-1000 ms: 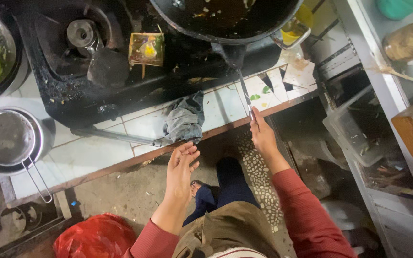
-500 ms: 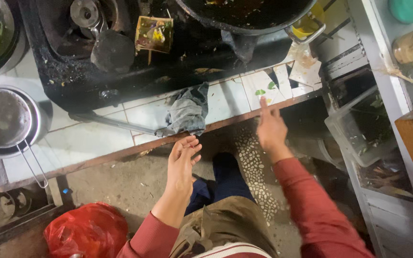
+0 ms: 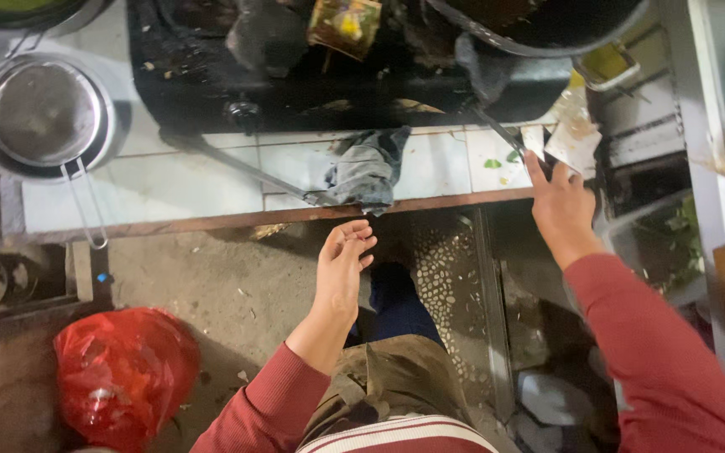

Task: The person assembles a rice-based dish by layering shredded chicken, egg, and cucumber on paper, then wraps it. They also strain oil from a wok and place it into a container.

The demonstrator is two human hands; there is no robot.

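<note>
Two hands working at tiled counter edge
Right hand (image 3: 560, 205) is touching the counter (image 3: 153, 197) right corner (grip unclear); left hand (image 3: 342, 267) is hanging loosely open, empty, below grey rag (image 3: 367, 172).

White tiled counter (image 3: 178, 189), black stove (image 3: 312, 84), grey rag (image 3: 367, 172), strainer (image 3: 44, 113)

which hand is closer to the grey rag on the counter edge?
Left. The left hand hovers just below the grey rag, off the counter edge, fingers loosely curled and holding nothing. The right hand is off to the rag's right, fingertips at the counter's far end.
</note>
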